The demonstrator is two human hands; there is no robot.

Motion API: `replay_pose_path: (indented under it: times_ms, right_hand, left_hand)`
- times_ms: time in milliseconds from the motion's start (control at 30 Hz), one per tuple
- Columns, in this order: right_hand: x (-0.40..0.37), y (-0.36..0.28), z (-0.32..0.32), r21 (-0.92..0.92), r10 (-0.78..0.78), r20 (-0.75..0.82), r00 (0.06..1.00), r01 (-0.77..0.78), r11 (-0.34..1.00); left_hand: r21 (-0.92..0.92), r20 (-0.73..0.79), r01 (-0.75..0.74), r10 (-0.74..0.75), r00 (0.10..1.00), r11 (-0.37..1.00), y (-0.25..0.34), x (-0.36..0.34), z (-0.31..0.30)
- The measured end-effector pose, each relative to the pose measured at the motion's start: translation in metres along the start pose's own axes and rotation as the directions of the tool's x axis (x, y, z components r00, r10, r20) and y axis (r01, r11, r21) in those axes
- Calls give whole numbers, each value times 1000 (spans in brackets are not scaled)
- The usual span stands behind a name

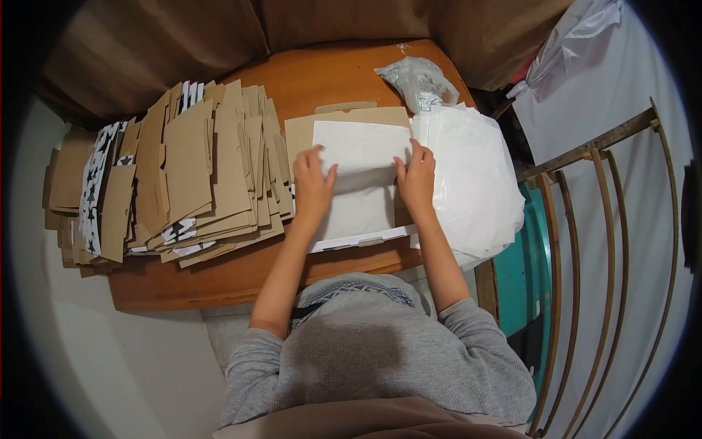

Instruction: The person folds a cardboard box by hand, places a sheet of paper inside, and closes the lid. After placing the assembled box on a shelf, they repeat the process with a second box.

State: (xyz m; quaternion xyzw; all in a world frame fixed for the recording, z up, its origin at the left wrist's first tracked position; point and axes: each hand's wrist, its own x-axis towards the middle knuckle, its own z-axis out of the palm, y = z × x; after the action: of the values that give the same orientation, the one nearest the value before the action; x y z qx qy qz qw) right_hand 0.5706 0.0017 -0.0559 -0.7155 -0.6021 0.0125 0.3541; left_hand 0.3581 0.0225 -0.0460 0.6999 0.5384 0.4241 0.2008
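head view: white paper sheet [362, 146] lies between left fingers [311, 155] and right fingers [418, 151], equally near its side edges, long axis apparently running away from the torso, over flat cardboard [298, 135]; thumbs parted from fingertips, pinch indeterminable.

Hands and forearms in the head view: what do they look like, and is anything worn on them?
Left hand and right hand are bare, with no gloves or watch showing. The forearms are bare too; the grey, ribbed-looking left sleeve and right sleeve end near the elbows.
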Motion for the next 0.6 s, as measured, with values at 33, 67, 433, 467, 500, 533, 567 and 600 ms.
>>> replay_pose_path:
  times_ms: [33,67,433,467,500,533,567,600]
  right_hand:
    - [5,0,-1,56,91,23,996,-92,994]
    - [10,1,-3,50,156,67,986,-159,986]
    - [30,18,-5,377,256,244,935,-334,864]
    - [29,17,-4,392,216,186,958,-274,878]
    - [29,14,-6,390,218,188,958,-276,878]
    - [30,11,-7,421,118,123,985,-159,893]
    - [31,7,-8,444,16,55,998,-38,895]
    - [32,5,-9,445,15,56,998,-39,895]
  left_hand:
    - [0,-1,0,0,1000,1000,-6,5,1]
    - [80,-37,44,-41,998,996,-12,10,3]
    - [-424,61,435,-454,889,794,-27,19,2]
    - [-424,62,438,-457,888,793,-29,18,2]
    - [-457,3,408,-457,889,790,-31,16,2]
    - [-488,-57,375,-457,888,789,-33,15,2]
    - [-487,-56,375,-457,888,788,-35,14,1]
    - [-508,-77,376,-476,876,775,-36,12,0]
